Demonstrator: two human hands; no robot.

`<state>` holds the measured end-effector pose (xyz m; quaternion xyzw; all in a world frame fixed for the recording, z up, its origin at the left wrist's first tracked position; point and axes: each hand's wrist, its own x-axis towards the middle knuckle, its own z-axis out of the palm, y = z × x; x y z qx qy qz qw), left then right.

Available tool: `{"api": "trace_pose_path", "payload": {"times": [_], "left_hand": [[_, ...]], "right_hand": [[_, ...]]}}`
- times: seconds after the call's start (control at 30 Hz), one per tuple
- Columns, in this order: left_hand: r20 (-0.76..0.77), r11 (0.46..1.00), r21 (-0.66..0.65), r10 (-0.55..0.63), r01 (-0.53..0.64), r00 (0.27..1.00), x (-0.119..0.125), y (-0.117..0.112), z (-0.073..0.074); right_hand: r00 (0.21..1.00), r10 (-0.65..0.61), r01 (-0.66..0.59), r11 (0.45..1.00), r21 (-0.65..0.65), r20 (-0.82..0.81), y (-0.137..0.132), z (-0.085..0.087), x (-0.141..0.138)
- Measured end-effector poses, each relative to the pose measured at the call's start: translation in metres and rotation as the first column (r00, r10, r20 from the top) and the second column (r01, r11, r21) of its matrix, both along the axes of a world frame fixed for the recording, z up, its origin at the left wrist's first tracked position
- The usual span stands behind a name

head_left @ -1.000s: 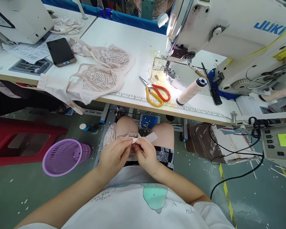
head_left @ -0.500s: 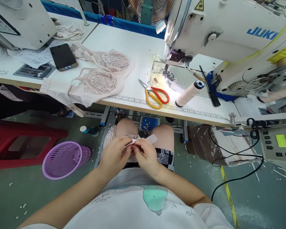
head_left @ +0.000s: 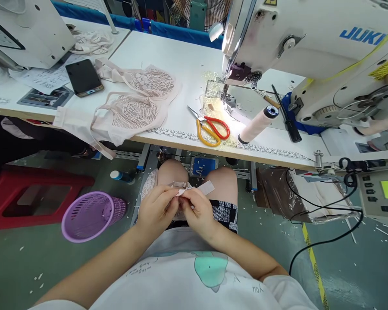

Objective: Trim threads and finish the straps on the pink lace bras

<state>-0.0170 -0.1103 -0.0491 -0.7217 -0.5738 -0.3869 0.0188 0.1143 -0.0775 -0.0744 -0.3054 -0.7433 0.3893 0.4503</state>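
Observation:
Over my lap, my left hand [head_left: 155,211] and my right hand [head_left: 198,212] meet, both pinching a pale pink strap [head_left: 195,189] of a lace garment [head_left: 148,186] that drapes over my left knee. Fingers of both hands are curled tight on the strap's folded end. The strap's free end sticks out to the right, above my right hand. What lies between the fingertips is hidden.
On the white sewing table [head_left: 168,56] lie pink lace bras [head_left: 136,103], a phone [head_left: 81,76], scissors [head_left: 210,125] with red and yellow handles, and a thread cone [head_left: 257,125]. A sewing machine [head_left: 310,47] stands at right. On the floor are a purple basket [head_left: 90,213] and a red stool [head_left: 29,196].
Both hands stay at the strap with only slight finger shifts. The view has moved a little.

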Motion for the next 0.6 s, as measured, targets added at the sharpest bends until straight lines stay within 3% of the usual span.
{"api": "trace_pose_path", "payload": {"times": [0.6], "left_hand": [[-0.045,0.999,0.016,-0.039,0.039,0.998,-0.0006,-0.0004,0.0024]], "right_hand": [[1.000,-0.007,0.007,1.000,-0.001,0.005,0.0005,-0.0031,-0.0007]]}}
